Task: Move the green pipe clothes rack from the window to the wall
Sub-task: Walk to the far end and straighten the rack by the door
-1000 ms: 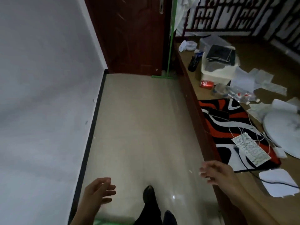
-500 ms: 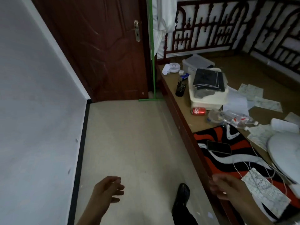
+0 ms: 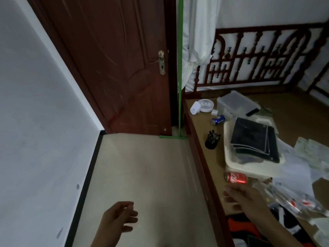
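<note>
One upright post of the green pipe clothes rack (image 3: 180, 72) stands at the far end of the floor, between the dark red door and the wooden platform, with its green foot bar flat on the tiles. A white curtain hangs just right of the post. My left hand (image 3: 118, 221) hovers low over the floor, fingers loosely apart, holding nothing. My right hand (image 3: 240, 196) reaches forward over the platform edge, blurred, fingers apart and empty. Both hands are far from the rack.
A white wall (image 3: 35, 122) with a black skirting runs along the left. The wooden platform (image 3: 201, 157) on the right carries a red can (image 3: 235, 177), a blue can (image 3: 218, 120), a white tray with dark pads (image 3: 231, 163), papers and a small fan (image 3: 204, 105). A beige tiled aisle (image 3: 142, 175) lies between.
The view has lifted and moved toward the door, so the rack post looks nearer. Both hands stay open and have shifted forward; my foot is out of view.
</note>
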A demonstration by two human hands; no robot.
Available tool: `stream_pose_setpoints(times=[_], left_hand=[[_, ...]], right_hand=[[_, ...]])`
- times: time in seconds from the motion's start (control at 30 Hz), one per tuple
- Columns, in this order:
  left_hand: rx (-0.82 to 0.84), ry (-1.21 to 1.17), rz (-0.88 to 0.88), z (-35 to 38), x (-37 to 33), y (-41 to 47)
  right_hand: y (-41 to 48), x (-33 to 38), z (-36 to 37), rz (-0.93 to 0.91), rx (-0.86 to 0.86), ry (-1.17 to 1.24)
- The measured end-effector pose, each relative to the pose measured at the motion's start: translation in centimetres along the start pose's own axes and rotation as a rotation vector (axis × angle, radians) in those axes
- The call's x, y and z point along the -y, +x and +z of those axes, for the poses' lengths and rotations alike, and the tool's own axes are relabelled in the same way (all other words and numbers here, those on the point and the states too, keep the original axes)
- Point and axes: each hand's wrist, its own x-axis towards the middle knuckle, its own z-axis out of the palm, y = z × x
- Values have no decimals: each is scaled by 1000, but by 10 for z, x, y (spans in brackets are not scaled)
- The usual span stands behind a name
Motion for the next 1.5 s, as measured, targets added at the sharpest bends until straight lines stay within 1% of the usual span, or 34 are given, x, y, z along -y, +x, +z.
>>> stream_pose_setpoints(times=[0.13,0.3,0.53,0.73,0.87,1.07,1.17,1.27,1.37,1.5], left_hand=[[-33,9,-29,-1,-28,69],[-34,27,26,5,-92,174],[76,152,155,33,-218,297],[125,205,255,67,-298,374],[97,181,290,92,-342,424],[37,170,319,133,-408,497],[14,162,341,150,-432,520],[-24,141,323,156,-441,533],[-57,128,297,151,-440,543],[-96,109,281,142,-440,555]], right_hand=[[78,36,20,-25,40,-41],[175,80,59,-41,31,-32],[275,160,100,-117,24,17],[363,214,111,-141,11,14],[446,255,113,-188,-11,-83],[611,353,125,-305,-49,-133],[685,397,137,-349,-21,-186],[732,435,154,-416,-12,-248],[766,447,173,-442,16,-373],[781,445,185,-548,-81,-522]])
